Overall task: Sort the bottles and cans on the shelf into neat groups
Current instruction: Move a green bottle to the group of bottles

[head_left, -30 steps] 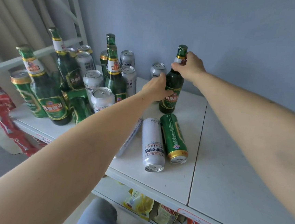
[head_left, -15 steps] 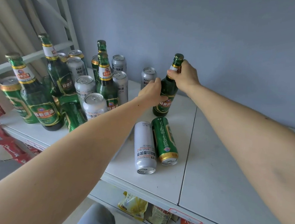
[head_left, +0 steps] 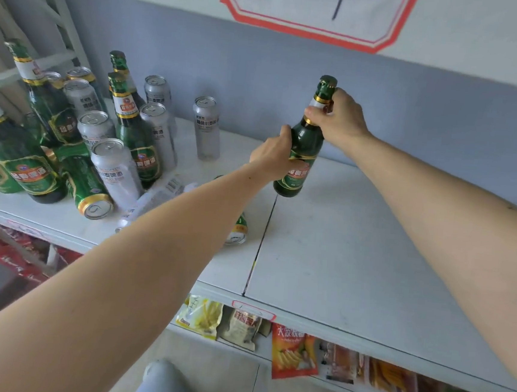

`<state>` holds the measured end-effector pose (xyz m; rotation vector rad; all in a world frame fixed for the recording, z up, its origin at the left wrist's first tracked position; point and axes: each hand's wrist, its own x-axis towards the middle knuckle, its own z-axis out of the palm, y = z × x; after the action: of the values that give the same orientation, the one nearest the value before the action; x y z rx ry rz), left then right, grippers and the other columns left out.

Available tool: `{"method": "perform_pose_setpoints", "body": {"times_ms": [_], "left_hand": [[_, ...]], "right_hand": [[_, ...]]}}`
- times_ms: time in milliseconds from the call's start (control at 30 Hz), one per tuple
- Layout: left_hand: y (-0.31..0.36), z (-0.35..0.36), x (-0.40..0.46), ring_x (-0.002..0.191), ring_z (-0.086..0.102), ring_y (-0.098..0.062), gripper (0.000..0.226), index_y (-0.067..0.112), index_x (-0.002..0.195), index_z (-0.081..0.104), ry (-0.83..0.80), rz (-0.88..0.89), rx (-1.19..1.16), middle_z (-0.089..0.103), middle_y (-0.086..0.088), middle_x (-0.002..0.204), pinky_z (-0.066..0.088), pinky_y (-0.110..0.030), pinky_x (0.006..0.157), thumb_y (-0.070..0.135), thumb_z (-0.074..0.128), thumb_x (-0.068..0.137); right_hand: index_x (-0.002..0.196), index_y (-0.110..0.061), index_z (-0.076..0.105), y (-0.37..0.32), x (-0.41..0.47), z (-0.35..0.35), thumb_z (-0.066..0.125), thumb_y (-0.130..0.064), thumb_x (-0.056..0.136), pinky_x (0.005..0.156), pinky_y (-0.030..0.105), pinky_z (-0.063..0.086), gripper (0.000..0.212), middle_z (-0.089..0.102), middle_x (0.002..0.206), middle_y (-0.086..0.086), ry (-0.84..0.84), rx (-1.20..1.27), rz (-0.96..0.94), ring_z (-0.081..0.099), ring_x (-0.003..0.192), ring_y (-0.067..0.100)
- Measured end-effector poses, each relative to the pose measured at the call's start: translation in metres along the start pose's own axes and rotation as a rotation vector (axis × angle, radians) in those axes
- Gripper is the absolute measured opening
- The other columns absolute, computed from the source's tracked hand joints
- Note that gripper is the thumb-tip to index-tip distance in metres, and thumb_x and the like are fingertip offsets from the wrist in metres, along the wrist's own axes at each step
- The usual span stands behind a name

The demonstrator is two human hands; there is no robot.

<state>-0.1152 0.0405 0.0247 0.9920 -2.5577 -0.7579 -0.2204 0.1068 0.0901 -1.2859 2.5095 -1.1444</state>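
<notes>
On the shelf [head_left: 324,248], right hand [head_left: 340,121] grips a green glass bottle [head_left: 301,155] by its neck, left hand [head_left: 273,153] clasping the body; probably heavy, slippery, breakable.

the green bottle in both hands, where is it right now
In the head view the green bottle tilts at the shelf's centre seam, right of the lone silver can, left hand on its body, right hand gripping its neck.

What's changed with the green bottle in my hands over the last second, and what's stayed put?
The green bottle has shifted right toward the bare side of the shelf, tilted, its base at the panel seam. The right hand still holds its neck, the left hand its body; neither grip let go. The standing cluster of bottles and cans and the lone silver can stayed put.
</notes>
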Motion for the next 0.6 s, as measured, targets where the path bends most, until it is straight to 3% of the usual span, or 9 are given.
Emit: {"method": "perform_pose_setpoints", "body": {"times_ms": [333,600], "left_hand": [[0.089,0.067,-0.042,0.103,0.059,-0.030,0.055,0.010,0.120,0.040,-0.128,0.152,0.043,0.059,-0.009,0.115,0.042,-0.037,0.069,0.037,0.071,0.082],[0.167,0.121,-0.073,0.105,0.059,-0.028,0.055,0.012,0.120,0.040,-0.210,0.239,0.026,0.059,-0.006,0.117,0.047,-0.039,0.075,0.039,0.070,0.083]], "right_hand": [[0.113,-0.012,0.058,0.072,-0.079,-0.084,0.062,-0.037,0.084,0.088,0.046,0.053,0.038,0.063,0.112,0.004,0.137,-0.006,0.151,0.058,0.106,0.023],[0.115,-0.011,0.058,0.132,-0.129,-0.153,0.062,-0.036,0.085,0.091,0.034,0.048,0.039,0.064,0.114,0.004,0.213,-0.065,0.218,0.057,0.107,0.022]]}}
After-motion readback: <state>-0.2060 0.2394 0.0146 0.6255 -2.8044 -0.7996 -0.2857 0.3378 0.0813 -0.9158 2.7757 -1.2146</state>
